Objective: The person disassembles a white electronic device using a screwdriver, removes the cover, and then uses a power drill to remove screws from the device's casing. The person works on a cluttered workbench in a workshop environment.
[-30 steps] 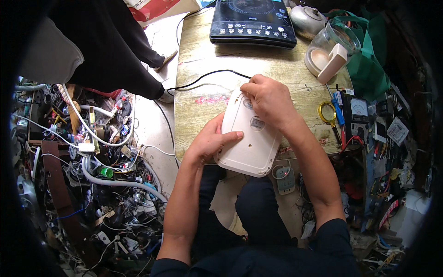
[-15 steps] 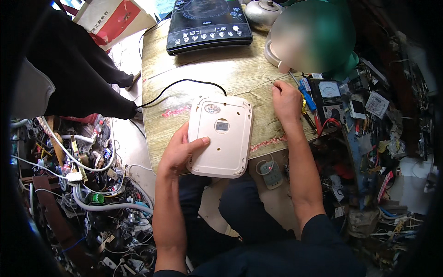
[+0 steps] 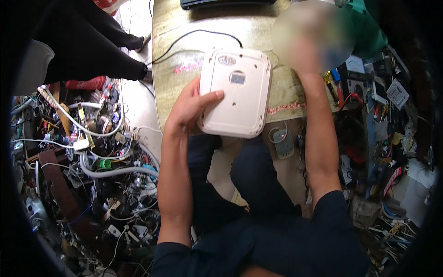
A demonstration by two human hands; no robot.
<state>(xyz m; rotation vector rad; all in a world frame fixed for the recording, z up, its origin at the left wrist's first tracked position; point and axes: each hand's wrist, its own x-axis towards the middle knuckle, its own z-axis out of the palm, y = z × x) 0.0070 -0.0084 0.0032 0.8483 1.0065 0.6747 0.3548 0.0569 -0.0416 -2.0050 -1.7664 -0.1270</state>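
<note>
My left hand (image 3: 194, 106) grips the left edge of a white, rounded-rectangular plastic appliance (image 3: 226, 113). Its thumb lies flat on the upper face and the other fingers go underneath. That face has screw holes, an oval sticker and a round recess with a small label. A black cord (image 3: 190, 33) runs from the far end of the appliance toward the left of the table. My right hand (image 3: 308, 59) reaches to the table's far right side, near some hand tools. A blurred patch covers its fingers, so what they touch is hidden.
The wooden table (image 3: 180, 83) carries a black induction cooktop (image 3: 226, 4) at the back. An analog multimeter (image 3: 355, 85) lies on the right. Another person's dark-trousered legs (image 3: 92, 51) stand at the left. Cables and parts clutter the floor (image 3: 92, 157); a power strip (image 3: 283, 145) lies below the table.
The view has tilted down, so everything sits higher in it. My right hand has reached farther away over the table. My left hand still holds the white appliance.
</note>
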